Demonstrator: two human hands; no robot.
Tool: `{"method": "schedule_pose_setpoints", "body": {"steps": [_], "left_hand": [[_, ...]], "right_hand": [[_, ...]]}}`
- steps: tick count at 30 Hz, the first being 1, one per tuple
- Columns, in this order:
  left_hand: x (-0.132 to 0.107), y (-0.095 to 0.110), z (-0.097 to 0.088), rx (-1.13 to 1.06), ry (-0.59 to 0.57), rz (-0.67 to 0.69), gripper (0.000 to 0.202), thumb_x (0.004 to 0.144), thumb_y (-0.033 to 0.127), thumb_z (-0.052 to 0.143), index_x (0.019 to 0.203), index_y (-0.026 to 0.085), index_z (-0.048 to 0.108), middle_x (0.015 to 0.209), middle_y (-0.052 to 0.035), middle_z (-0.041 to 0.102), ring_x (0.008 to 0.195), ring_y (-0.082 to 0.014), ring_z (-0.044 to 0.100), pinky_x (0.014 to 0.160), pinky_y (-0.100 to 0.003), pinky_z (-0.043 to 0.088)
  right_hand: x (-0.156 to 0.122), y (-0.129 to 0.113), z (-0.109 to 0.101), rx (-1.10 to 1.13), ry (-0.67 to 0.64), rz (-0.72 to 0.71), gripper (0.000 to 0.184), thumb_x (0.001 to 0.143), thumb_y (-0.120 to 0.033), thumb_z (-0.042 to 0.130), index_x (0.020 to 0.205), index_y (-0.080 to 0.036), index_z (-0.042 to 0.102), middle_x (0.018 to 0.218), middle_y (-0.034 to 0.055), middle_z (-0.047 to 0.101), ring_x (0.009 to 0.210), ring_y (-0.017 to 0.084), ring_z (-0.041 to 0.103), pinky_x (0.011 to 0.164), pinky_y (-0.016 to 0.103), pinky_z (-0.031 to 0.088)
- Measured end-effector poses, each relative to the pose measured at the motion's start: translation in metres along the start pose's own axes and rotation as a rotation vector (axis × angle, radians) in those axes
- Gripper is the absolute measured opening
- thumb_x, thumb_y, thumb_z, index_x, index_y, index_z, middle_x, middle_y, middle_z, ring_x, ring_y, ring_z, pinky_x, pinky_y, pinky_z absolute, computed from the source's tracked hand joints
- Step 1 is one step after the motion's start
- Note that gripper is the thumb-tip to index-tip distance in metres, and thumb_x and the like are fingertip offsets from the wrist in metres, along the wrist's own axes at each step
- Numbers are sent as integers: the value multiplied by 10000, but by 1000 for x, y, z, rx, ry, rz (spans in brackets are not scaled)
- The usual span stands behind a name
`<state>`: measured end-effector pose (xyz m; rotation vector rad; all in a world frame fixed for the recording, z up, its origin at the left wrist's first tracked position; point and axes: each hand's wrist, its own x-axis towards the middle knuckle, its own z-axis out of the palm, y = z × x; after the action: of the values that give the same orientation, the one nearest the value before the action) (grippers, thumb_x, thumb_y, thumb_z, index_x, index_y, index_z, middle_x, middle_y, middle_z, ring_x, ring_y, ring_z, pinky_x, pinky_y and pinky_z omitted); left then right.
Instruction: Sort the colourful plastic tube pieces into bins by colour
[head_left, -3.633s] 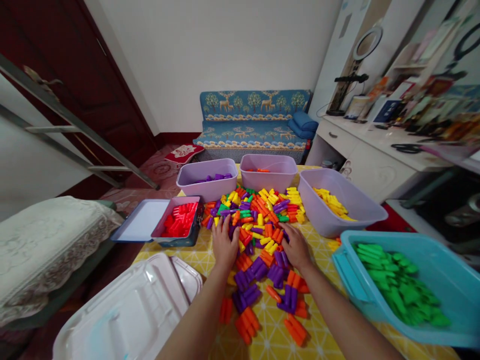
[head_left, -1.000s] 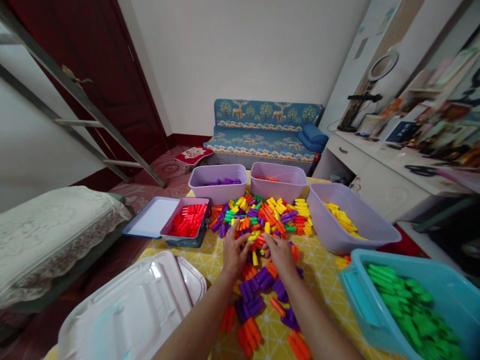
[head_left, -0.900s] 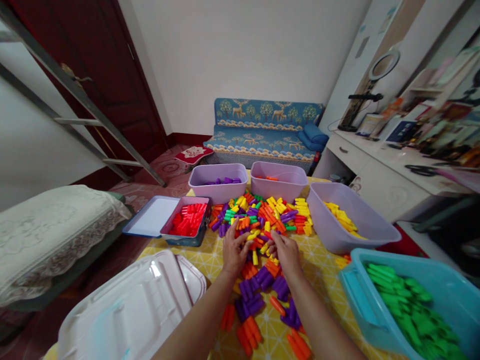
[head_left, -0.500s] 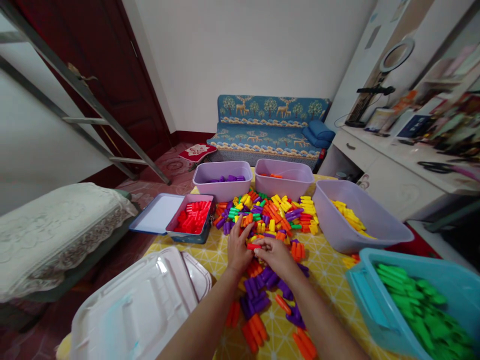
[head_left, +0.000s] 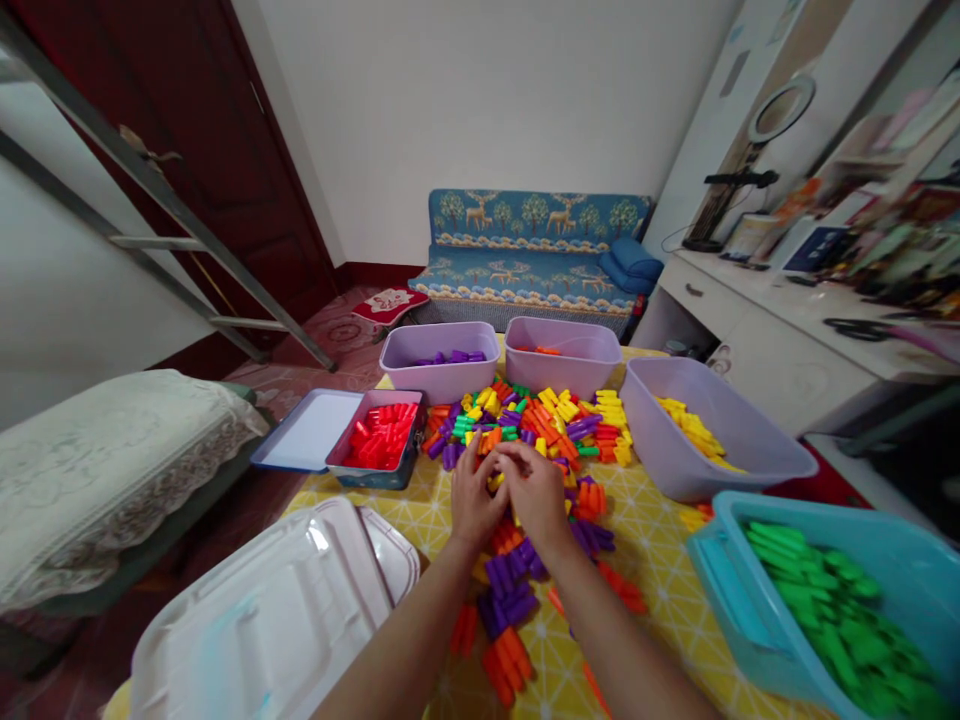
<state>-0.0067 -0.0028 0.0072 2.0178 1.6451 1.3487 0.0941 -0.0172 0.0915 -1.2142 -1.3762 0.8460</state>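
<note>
A heap of small plastic pegs (head_left: 551,422) in orange, yellow, purple, green and red lies on the yellow tablecloth (head_left: 654,545). My left hand (head_left: 471,497) and my right hand (head_left: 537,492) are pressed together at the heap's near edge. Their curled fingertips meet over the pegs, and whatever they pinch is hidden. Purple and orange pegs (head_left: 506,592) lie in a loose trail under my wrists.
A tin of red pegs (head_left: 377,440) with its lid open sits left. Three lilac bins hold purple pegs (head_left: 439,377), orange pegs (head_left: 561,372) and yellow pegs (head_left: 679,470). A blue bin of green pegs (head_left: 721,590) is near right. A white lid (head_left: 270,620) is near left.
My hands were flat and apart on the pile, then came together. Half a second ago the right fingers held a red peg; now the hands are closer and the peg is hidden.
</note>
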Motion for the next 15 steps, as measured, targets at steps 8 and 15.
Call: {"method": "schedule_pose_setpoints", "body": {"steps": [8,15], "left_hand": [[-3,0,-1,45,-28,-1,453,852,357,619,1300,308,569,1527,-61,361,1364,-276,391,1107,-488,367],[-2,1,-2,40,-23,9,437,868,353,598,1300,297,566,1522,-64,364,1371,-260,380,1114,-469,360]], "right_hand": [[-10,74,-99,-556,361,-82,269,804,-359,519,936,-179,668,994,118,675,985,256,592,946,435,444],[-17,92,-78,-679,227,-3,312,798,-397,583,1010,-182,663,1129,137,638,1089,263,560,967,395,422]]}}
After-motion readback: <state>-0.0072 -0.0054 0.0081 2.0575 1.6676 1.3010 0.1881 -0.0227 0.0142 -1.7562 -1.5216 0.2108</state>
